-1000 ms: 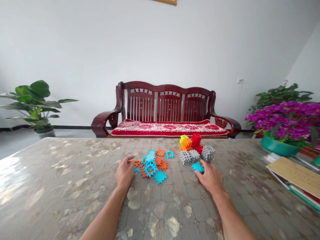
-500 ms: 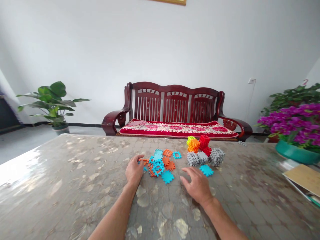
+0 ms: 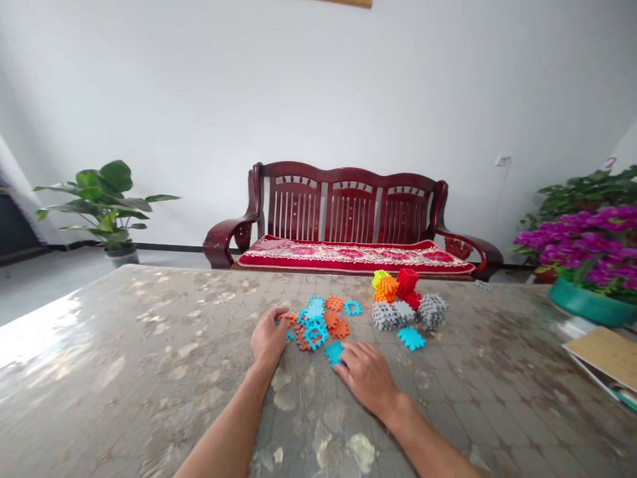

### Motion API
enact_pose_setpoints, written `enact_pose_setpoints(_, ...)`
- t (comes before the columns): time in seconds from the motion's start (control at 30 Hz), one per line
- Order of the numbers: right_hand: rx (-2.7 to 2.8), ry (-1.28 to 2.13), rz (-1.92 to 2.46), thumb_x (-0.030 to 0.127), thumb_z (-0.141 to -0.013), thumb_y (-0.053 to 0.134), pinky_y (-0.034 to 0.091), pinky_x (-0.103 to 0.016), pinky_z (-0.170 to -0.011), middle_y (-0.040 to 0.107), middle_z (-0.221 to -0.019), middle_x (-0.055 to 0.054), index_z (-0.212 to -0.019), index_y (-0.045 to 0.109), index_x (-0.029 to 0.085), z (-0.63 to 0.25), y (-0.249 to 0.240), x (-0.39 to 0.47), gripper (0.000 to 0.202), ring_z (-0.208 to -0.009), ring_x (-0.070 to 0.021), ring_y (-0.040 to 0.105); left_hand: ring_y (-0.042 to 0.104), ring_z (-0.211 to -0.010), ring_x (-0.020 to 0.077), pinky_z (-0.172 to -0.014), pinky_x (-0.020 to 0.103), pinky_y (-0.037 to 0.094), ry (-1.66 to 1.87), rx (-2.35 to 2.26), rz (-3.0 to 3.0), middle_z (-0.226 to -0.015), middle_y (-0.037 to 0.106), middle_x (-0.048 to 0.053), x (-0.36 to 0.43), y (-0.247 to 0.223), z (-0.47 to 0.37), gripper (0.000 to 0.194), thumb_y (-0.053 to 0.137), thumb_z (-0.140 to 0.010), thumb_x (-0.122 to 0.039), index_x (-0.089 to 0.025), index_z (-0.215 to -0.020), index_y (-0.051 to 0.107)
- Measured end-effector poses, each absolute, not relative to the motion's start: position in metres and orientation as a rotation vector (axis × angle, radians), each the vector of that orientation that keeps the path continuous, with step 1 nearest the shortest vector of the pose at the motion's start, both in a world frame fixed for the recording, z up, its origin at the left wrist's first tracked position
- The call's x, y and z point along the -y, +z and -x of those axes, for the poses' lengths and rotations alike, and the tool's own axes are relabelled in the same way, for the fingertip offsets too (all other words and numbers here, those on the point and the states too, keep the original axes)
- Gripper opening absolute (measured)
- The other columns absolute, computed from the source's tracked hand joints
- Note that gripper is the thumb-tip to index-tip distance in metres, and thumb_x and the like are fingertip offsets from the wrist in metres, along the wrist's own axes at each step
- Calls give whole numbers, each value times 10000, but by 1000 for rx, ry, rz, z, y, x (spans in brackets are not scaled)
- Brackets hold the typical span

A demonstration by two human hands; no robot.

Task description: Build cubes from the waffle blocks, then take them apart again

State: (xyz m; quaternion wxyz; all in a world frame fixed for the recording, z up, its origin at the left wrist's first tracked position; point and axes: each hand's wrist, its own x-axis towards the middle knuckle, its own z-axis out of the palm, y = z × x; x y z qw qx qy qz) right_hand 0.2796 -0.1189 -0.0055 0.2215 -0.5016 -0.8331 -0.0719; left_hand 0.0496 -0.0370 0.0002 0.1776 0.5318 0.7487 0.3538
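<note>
My left hand [image 3: 269, 337] rests on the table at the left edge of a loose pile of toothed plastic tiles. Its fingers are loosely bent and apart, beside an orange tile [image 3: 286, 320]. My right hand [image 3: 368, 376] has its thumb and fingertips closed on the right edge of a flat blue tile [image 3: 333, 353], partly covered by the fingers. Behind that lie blue frame tiles [image 3: 314, 333], a light-blue tile [image 3: 315, 306] and several orange tiles [image 3: 340, 328]. A separate blue frame [image 3: 353, 308] sits behind them.
Right of the pile stand grey stacked tiles [image 3: 432, 312], red tiles [image 3: 407, 281], orange tiles [image 3: 386, 289] and a yellow-green stack [image 3: 380, 276]. In front of them lies another blue tile [image 3: 411, 338]. A teal flowerpot [image 3: 590, 305] and papers [image 3: 604, 355] occupy the table's right side.
My right hand has moved left and slightly nearer, from beside the grey stacks onto the flat blue tile. My left hand stays nearly still.
</note>
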Motion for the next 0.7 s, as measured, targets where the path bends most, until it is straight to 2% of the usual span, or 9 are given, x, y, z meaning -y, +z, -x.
enact_pose_setpoints(0.17,2098,-158,1519,288,-945,501,338,-232,-606,685,-701,4,-789,616,226,-290,-5,118,203,-666,-148,638,640,-1031,213,-817,275,473,1000,-2113,-1502,-1108,715,23,38,2,-49,328,481,-834,-305,-262,-1094,676)
enact_pose_setpoints(0.27,1906,-76,1646,357,-968,423,296,-236,-552,682,-662,5,-774,611,234,-303,-4,114,297,-610,-140,628,643,-1025,211,-814,273,475,999,-2119,-1504,-1101,716,22,38,2,-49,330,476,-831,-296,-265,-1090,678)
enact_pose_setpoints(0.43,1824,-67,1740,364,-950,415,350,-248,-601,698,-744,-12,-804,607,231,-320,-4,109,275,-686,-161,640,643,-1025,224,-808,286,475,986,-2116,-1503,-1104,714,22,37,0,-49,334,472,-830,-313,-266,-1089,677)
enact_pose_setpoints(0.57,1803,-122,1706,361,-907,480,423,-273,-714,693,-900,-49,-962,605,218,-318,-4,109,198,-842,-194,639,645,-1021,219,-801,276,476,1005,-2112,-1517,-1101,719,21,37,0,-49,328,477,-832,-305,-265,-1085,683)
enact_pose_setpoints(0.7,1838,-150,1730,386,-830,601,448,-332,-821,679,-1054,-84,-1134,576,199,-309,-7,108,358,-976,-247,613,648,-1015,216,-788,270,477,991,-2116,-1518,-1095,722,16,38,2,-49,325,482,-831,-300,-266,-1081,687)
